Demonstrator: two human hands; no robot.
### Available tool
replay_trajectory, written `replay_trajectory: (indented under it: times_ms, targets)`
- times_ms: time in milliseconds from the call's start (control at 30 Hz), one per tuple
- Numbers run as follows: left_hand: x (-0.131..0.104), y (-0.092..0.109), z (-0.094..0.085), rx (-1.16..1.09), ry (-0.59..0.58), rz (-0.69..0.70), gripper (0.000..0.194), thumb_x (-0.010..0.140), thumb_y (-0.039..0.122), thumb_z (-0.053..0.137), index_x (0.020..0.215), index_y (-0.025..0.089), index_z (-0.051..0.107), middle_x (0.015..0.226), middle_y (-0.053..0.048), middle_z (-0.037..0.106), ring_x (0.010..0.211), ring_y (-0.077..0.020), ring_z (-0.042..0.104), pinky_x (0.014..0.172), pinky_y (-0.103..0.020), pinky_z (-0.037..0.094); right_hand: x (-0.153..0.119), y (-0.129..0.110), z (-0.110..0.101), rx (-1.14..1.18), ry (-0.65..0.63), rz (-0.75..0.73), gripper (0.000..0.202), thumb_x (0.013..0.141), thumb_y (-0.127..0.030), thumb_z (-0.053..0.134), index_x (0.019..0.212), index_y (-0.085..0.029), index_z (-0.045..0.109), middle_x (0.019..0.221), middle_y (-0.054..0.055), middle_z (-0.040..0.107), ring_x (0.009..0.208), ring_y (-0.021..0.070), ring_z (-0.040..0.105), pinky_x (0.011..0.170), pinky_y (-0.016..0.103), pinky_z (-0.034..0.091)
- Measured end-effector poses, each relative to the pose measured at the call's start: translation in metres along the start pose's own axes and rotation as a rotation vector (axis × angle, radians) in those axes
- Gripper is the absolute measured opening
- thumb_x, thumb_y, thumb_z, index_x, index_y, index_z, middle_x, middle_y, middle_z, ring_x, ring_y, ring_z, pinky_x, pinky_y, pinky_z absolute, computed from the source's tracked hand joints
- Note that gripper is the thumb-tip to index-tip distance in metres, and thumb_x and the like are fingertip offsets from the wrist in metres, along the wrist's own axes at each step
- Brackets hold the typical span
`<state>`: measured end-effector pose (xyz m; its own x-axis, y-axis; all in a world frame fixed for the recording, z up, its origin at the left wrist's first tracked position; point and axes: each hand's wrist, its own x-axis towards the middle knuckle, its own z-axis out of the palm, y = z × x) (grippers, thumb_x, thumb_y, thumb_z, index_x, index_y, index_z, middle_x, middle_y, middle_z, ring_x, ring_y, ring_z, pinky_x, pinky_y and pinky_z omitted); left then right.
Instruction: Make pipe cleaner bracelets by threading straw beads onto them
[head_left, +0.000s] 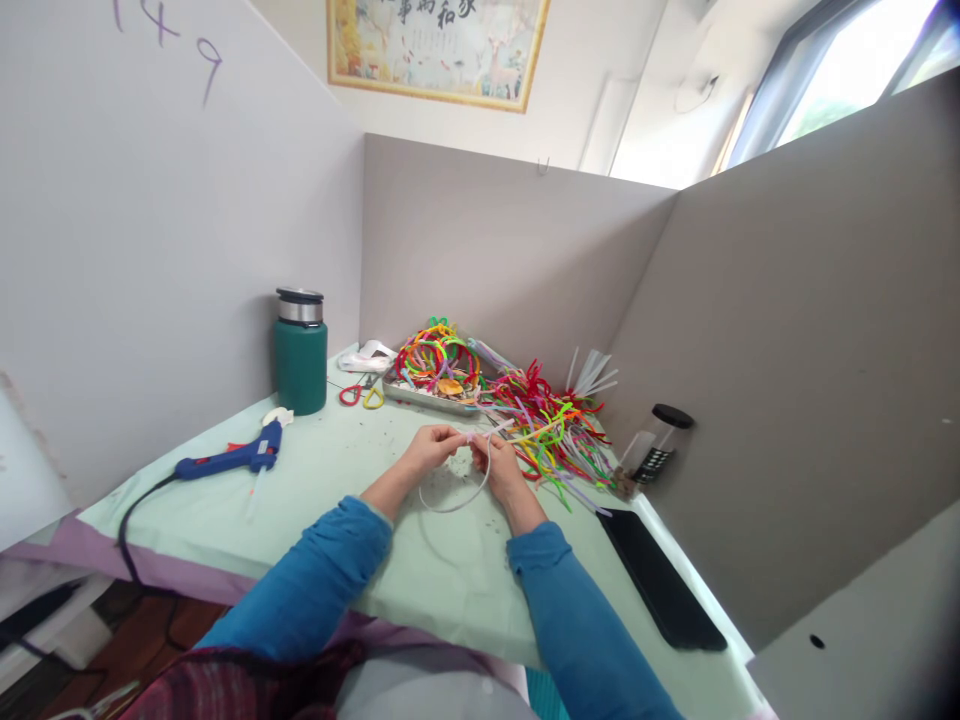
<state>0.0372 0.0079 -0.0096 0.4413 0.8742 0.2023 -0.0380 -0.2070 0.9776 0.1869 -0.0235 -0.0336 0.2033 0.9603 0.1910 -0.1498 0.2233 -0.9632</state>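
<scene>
A pale looped pipe cleaner (459, 509) hangs below the fingertips over the green-covered table (300, 520), its upper part pinched between the left hand (433, 447) and the right hand (496, 462). Just beyond them, a heap of colorful pipe cleaners (544, 415) sits beside a filled tray (439, 400).

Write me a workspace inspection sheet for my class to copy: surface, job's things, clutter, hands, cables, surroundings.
Surface: pale green cover, dark specks scattered on it
Job's things: thin pale loop; heap of coloured fuzzy stems beside a loaded metal tray
Clutter: green flask, glue gun, scissors, black slab
Hands: left hand and right hand both pinch the loop
Cables: dark cable runs from glue gun over table edge
Surroundings: grey partitions, framed picture, window
</scene>
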Motion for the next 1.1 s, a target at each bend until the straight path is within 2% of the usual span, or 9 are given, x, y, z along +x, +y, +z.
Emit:
replay_trajectory:
  times_ms: [200,433,667,1100]
  targets:
    - [0.001,0.0,0.001,-0.035,0.066,0.019,0.055,0.057,0.065,0.073,0.069,0.014,0.06,0.044,0.009,0.039,0.04,-0.0039,0.028,0.042,-0.022,0.019,-0.002,-0.003,0.002,-0.023,-0.022,-0.007,0.04,0.063,-0.054,0.074,0.061,-0.018,0.056,0.053,-0.004,0.046,0.048,0.0097,0.037,0.046,0.025,0.027]
    - [-0.001,0.004,0.002,-0.068,0.082,0.023,0.058,0.057,0.062,0.074,0.084,0.012,0.064,0.045,0.009,0.042,0.04,-0.0043,0.027,0.043,-0.023,0.017,-0.004,-0.002,0.002,-0.069,-0.069,-0.041,0.034,0.068,-0.047,0.069,0.057,-0.019,0.053,0.048,-0.005,0.042,0.045,0.0095,0.035,0.047,0.025,0.025]
    - [0.0,0.001,0.0,0.005,0.128,0.004,0.051,0.057,0.06,0.073,0.072,0.013,0.063,0.044,0.007,0.042,0.042,-0.0056,0.031,0.044,-0.023,0.02,-0.011,-0.009,0.004,-0.221,-0.105,-0.093,0.03,0.073,-0.042,0.064,0.058,-0.018,0.056,0.047,-0.005,0.044,0.048,0.0102,0.038,0.049,0.025,0.025]
    - [0.004,-0.006,-0.003,0.067,0.16,-0.052,0.046,0.059,0.058,0.071,0.061,0.016,0.054,0.044,0.008,0.041,0.041,-0.0056,0.031,0.044,-0.022,0.021,-0.011,-0.008,0.005,-0.159,-0.096,-0.05,0.03,0.072,-0.044,0.066,0.061,-0.016,0.06,0.048,-0.004,0.046,0.048,0.01,0.038,0.049,0.025,0.026]
